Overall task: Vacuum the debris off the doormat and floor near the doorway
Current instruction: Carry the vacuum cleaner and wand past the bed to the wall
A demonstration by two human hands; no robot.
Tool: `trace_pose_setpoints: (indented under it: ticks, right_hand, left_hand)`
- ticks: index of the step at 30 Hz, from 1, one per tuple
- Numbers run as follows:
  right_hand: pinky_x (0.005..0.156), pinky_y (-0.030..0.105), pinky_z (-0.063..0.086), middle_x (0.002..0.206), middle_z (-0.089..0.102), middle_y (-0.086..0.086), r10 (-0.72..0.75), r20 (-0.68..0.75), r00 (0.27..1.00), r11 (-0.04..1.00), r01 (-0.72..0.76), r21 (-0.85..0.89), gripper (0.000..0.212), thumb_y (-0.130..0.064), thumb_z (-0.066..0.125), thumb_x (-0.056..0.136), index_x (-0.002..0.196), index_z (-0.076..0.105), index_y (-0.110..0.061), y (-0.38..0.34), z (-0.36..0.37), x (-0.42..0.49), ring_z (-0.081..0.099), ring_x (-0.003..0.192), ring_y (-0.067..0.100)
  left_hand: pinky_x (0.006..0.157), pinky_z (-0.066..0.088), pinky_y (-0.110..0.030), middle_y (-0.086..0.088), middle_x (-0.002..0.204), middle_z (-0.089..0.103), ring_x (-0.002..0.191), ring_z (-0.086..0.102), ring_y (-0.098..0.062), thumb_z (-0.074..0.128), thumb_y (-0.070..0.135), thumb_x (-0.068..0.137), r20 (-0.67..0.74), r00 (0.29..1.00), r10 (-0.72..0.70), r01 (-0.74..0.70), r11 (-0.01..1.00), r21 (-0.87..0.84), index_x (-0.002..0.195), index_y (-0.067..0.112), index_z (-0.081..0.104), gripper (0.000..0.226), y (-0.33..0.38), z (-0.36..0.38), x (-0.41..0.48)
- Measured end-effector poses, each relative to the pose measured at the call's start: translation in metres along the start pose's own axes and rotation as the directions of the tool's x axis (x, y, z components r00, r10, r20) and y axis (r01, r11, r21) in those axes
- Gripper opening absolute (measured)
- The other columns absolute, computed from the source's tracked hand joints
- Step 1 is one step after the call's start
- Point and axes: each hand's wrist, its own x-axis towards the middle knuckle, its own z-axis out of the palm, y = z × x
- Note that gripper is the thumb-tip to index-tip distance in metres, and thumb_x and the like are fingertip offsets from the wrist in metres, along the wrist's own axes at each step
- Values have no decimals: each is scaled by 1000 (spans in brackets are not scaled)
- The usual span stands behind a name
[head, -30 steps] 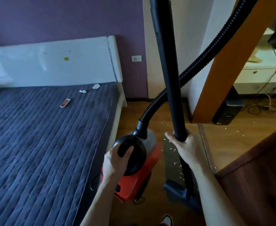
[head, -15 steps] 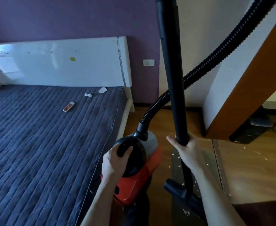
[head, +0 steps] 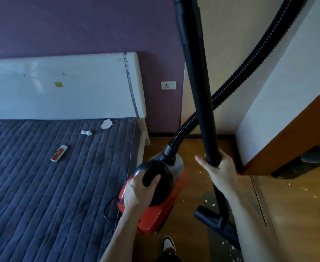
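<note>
A red and black canister vacuum (head: 161, 210) hangs above the wood floor beside the bed. My left hand (head: 138, 191) grips its black carry handle. My right hand (head: 219, 171) wraps around the black wand (head: 195, 72), which rises out of the top of the frame. The ribbed hose (head: 236, 87) loops from the canister up to the right. The floor nozzle (head: 212, 220) sits low over a dark doormat (head: 217, 250) strewn with white scraps (head: 230, 247). More debris (head: 304, 189) dots the floor near the doorway.
A bed with a blue quilt (head: 42, 195) and white headboard (head: 61, 87) fills the left, carrying a remote (head: 59, 153) and paper scraps (head: 106, 124). An orange-brown door (head: 291, 137) stands open at right. My shoe (head: 168, 245) is by the bottom edge.
The view has swung left and away from the doorway. The canister and wand stay in my hands, and the nozzle has moved farther back along the doormat.
</note>
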Motion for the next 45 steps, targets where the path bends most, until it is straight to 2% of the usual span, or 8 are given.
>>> trace_pose_setpoints:
  ticks: [4,13,19,25,31,36,42,45]
  right_hand:
    - [60,27,45,63,58,-7,10,-32,999,1000,-11,-15,35,-49,75,78,76,59,-18,-5,14,35,57,58,14]
    - [66,30,49,66,60,0,68,-103,992,997,-71,-31,29,-41,79,83,78,62,-18,13,18,126,59,66,18]
    - [66,29,48,66,59,7,98,-79,992,995,-98,3,32,-44,75,79,79,61,-16,35,12,211,60,65,20]
    - [67,39,51,68,60,16,115,-20,993,993,-114,37,40,-44,75,79,79,62,-6,59,-17,308,60,64,26]
    - [72,27,49,67,67,-16,194,-7,981,979,-193,72,21,-38,77,82,80,65,-21,85,-34,376,65,68,3]
    - [70,28,49,73,66,10,223,-49,974,971,-218,99,31,-37,77,83,82,65,-9,95,-41,400,63,68,15]
    - [63,11,46,70,64,7,248,-172,953,968,-239,73,34,-39,74,84,81,63,-7,122,-50,417,62,65,10]
    - [67,7,46,72,65,9,263,-235,936,965,-258,53,28,-30,75,89,81,62,-6,141,-58,422,63,67,7]
  left_hand:
    - [68,61,-34,11,89,70,81,68,-5,65,52,87,2,1000,9,-9,999,-34,106,30,69,29,2,-4,48]
    - [65,60,-35,14,81,70,75,67,-2,58,63,81,54,997,60,-62,998,33,94,37,67,31,13,19,146]
    - [69,59,-33,16,82,71,77,67,1,65,56,81,59,998,32,-35,998,48,93,35,69,25,38,47,220]
    - [69,58,-35,14,81,70,75,66,-1,71,45,85,102,994,28,-39,994,107,94,30,71,17,79,83,301]
    - [71,58,-31,10,91,71,81,67,-5,69,44,88,144,987,66,-89,983,160,100,24,69,24,108,118,367]
    - [73,54,-24,10,96,71,87,66,-7,70,42,87,163,985,56,-81,985,154,107,24,70,27,122,135,395]
    - [76,56,-32,3,98,72,88,68,-12,73,40,86,251,967,46,-91,981,172,110,19,70,33,111,156,425]
    - [72,55,-26,4,98,71,86,67,-10,72,41,86,315,948,52,-114,976,184,113,19,69,35,100,176,435]
